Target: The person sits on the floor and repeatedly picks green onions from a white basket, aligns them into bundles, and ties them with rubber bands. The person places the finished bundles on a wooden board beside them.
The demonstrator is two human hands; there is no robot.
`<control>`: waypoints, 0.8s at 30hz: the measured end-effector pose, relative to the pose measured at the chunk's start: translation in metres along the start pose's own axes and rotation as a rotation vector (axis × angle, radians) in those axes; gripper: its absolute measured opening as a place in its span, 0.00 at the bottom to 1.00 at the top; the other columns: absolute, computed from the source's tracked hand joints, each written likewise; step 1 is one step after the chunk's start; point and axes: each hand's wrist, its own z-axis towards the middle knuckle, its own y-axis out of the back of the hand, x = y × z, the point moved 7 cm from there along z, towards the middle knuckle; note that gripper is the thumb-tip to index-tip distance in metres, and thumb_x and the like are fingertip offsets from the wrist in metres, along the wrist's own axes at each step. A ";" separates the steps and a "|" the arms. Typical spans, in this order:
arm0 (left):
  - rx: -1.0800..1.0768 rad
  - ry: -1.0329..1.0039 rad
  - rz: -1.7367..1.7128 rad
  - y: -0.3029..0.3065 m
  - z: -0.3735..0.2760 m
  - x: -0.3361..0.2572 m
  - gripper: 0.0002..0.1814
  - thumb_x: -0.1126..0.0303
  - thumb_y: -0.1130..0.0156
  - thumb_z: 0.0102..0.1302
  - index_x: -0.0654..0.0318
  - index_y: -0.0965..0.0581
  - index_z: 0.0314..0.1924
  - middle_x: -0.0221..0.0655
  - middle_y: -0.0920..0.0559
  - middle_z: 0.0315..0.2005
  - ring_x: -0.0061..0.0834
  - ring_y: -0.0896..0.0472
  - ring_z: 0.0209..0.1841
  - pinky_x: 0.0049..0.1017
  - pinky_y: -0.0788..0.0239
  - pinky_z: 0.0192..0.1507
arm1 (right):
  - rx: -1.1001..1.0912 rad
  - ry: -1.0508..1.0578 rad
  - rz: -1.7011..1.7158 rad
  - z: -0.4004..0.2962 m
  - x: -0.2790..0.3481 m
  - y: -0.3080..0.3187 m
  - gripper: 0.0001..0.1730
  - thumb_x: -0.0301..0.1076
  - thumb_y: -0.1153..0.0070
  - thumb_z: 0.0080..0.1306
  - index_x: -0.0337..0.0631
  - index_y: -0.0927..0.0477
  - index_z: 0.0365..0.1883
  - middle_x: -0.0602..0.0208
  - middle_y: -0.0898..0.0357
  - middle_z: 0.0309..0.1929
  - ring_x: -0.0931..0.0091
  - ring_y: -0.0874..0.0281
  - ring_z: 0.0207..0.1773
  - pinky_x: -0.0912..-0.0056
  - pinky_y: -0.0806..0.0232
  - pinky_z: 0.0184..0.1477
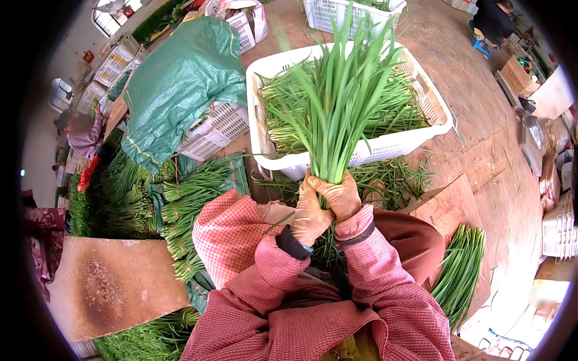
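My left hand and my right hand, both in yellowish thin gloves, close together around the lower end of a bunch of garlic chives. Its long flat leaves fan upward, away from me. Just beyond, and partly behind the bunch, stands a white plastic crate with loose garlic chives in it. More loose leaves lie on the floor below the crate's near side. The bunch's cut ends are mostly hidden by my fingers.
Tied chive bundles lie in a row at my left, near a stained board. Another bundle rests on cardboard at my right. A green tarp covers crates at the left. One person is far left, another far right.
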 end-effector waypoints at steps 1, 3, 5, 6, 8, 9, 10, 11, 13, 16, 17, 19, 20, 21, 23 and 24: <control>0.013 -0.140 0.557 0.001 -0.008 -0.015 0.32 0.58 0.38 0.58 0.58 0.38 0.59 0.33 0.29 0.49 0.29 0.31 0.52 0.33 0.40 0.56 | 0.077 -0.100 0.094 0.001 -0.003 0.007 0.19 0.27 0.37 0.54 0.37 0.25 0.44 0.68 0.21 0.38 0.77 0.25 0.37 0.75 0.31 0.43; 0.055 -0.313 1.036 0.017 -0.018 -0.011 0.37 0.66 0.33 0.53 0.57 0.41 0.60 0.35 0.33 0.52 0.30 0.34 0.55 0.32 0.43 0.59 | 0.113 -0.314 0.218 0.003 -0.030 0.033 0.17 0.28 0.40 0.56 0.37 0.25 0.45 0.66 0.21 0.39 0.74 0.23 0.37 0.73 0.30 0.44; -0.018 0.205 -0.027 0.035 -0.023 0.039 0.36 0.68 0.34 0.54 0.56 0.41 0.60 0.35 0.32 0.51 0.29 0.31 0.52 0.30 0.36 0.54 | 0.080 -0.490 0.396 -0.007 -0.068 0.044 0.18 0.31 0.41 0.56 0.36 0.25 0.45 0.63 0.20 0.38 0.72 0.23 0.37 0.69 0.29 0.43; -0.039 0.359 -0.287 0.029 -0.027 0.052 0.32 0.69 0.33 0.54 0.56 0.38 0.58 0.32 0.28 0.45 0.28 0.25 0.44 0.26 0.28 0.42 | 0.051 -0.447 0.375 -0.009 -0.078 0.049 0.18 0.32 0.41 0.56 0.37 0.25 0.45 0.63 0.21 0.38 0.72 0.23 0.37 0.69 0.29 0.42; 0.031 0.650 -0.468 0.036 -0.039 0.108 0.20 0.70 0.35 0.55 0.59 0.29 0.48 0.30 0.22 0.35 0.27 0.21 0.35 0.26 0.25 0.33 | -0.003 -0.377 0.166 -0.004 -0.106 0.075 0.19 0.34 0.39 0.55 0.37 0.25 0.45 0.64 0.21 0.38 0.72 0.23 0.36 0.69 0.30 0.41; 0.055 0.750 -0.446 0.035 -0.049 0.110 0.17 0.70 0.35 0.55 0.60 0.26 0.44 0.29 0.20 0.30 0.27 0.20 0.31 0.26 0.26 0.32 | 0.039 -0.354 0.087 -0.006 -0.105 0.077 0.24 0.41 0.36 0.55 0.34 0.24 0.45 0.66 0.21 0.37 0.75 0.24 0.37 0.71 0.31 0.42; 0.054 0.760 -0.473 0.031 -0.051 0.107 0.11 0.71 0.36 0.55 0.65 0.24 0.39 0.33 0.19 0.27 0.29 0.20 0.29 0.27 0.25 0.32 | 0.113 -0.382 0.007 -0.006 -0.105 0.079 0.26 0.44 0.36 0.55 0.34 0.24 0.45 0.65 0.21 0.38 0.75 0.24 0.38 0.70 0.31 0.43; 0.079 0.773 -0.427 0.031 -0.053 0.109 0.11 0.72 0.36 0.55 0.65 0.24 0.39 0.34 0.19 0.28 0.29 0.20 0.29 0.26 0.25 0.32 | 0.188 -0.410 -0.072 -0.007 -0.105 0.081 0.27 0.46 0.37 0.55 0.34 0.25 0.45 0.64 0.21 0.38 0.74 0.24 0.39 0.70 0.31 0.44; 0.153 0.791 -0.325 0.026 -0.052 0.111 0.12 0.73 0.35 0.53 0.66 0.24 0.38 0.35 0.19 0.28 0.28 0.19 0.30 0.26 0.25 0.30 | 0.248 -0.427 -0.201 -0.004 -0.108 0.092 0.34 0.56 0.40 0.54 0.32 0.24 0.44 0.60 0.21 0.39 0.72 0.23 0.41 0.69 0.31 0.44; 0.056 0.778 -0.266 0.039 -0.049 0.120 0.13 0.75 0.36 0.52 0.67 0.24 0.39 0.37 0.18 0.30 0.28 0.19 0.29 0.26 0.25 0.31 | 0.183 -0.505 -0.599 -0.006 -0.119 0.109 0.41 0.65 0.45 0.53 0.31 0.24 0.44 0.52 0.21 0.36 0.66 0.22 0.41 0.67 0.30 0.43; 0.012 0.771 -0.250 0.047 -0.050 0.124 0.14 0.75 0.36 0.51 0.68 0.24 0.40 0.38 0.18 0.30 0.28 0.19 0.29 0.26 0.25 0.32 | 0.180 -0.544 -0.777 -0.010 -0.104 0.103 0.42 0.67 0.46 0.52 0.30 0.24 0.44 0.50 0.21 0.36 0.65 0.22 0.41 0.66 0.30 0.42; -0.006 0.779 -0.222 0.052 -0.051 0.128 0.15 0.79 0.37 0.50 0.69 0.25 0.41 0.40 0.19 0.33 0.28 0.20 0.29 0.25 0.26 0.32 | 0.155 -0.562 -1.052 -0.014 -0.047 0.090 0.46 0.71 0.50 0.50 0.30 0.25 0.45 0.48 0.21 0.33 0.63 0.21 0.40 0.66 0.30 0.40; -0.009 0.758 -0.198 0.052 -0.048 0.130 0.16 0.80 0.37 0.50 0.70 0.25 0.42 0.40 0.19 0.33 0.28 0.20 0.30 0.26 0.26 0.31 | -0.114 -0.094 -1.086 -0.005 -0.034 0.107 0.46 0.70 0.47 0.48 0.31 0.25 0.46 0.54 0.20 0.30 0.66 0.20 0.35 0.66 0.29 0.36; -0.023 0.737 -0.174 0.055 -0.048 0.131 0.16 0.81 0.38 0.50 0.70 0.25 0.42 0.41 0.19 0.34 0.28 0.21 0.30 0.26 0.26 0.31 | -0.267 0.119 -1.088 -0.003 0.004 0.101 0.38 0.60 0.41 0.50 0.34 0.25 0.47 0.59 0.21 0.27 0.68 0.22 0.29 0.68 0.30 0.32; -0.024 0.692 -0.103 0.049 -0.042 0.119 0.19 0.84 0.38 0.48 0.72 0.27 0.43 0.43 0.20 0.35 0.28 0.21 0.30 0.26 0.26 0.31 | -0.368 0.270 -1.130 0.006 0.062 0.083 0.23 0.36 0.39 0.55 0.45 0.25 0.50 0.63 0.23 0.23 0.70 0.25 0.24 0.69 0.31 0.27; -0.025 0.676 -0.067 0.049 -0.041 0.119 0.20 0.84 0.38 0.48 0.72 0.27 0.43 0.43 0.20 0.35 0.29 0.21 0.30 0.27 0.26 0.31 | -0.314 0.393 -1.230 0.013 0.084 0.066 0.24 0.36 0.40 0.56 0.47 0.26 0.52 0.65 0.23 0.23 0.70 0.26 0.23 0.69 0.32 0.27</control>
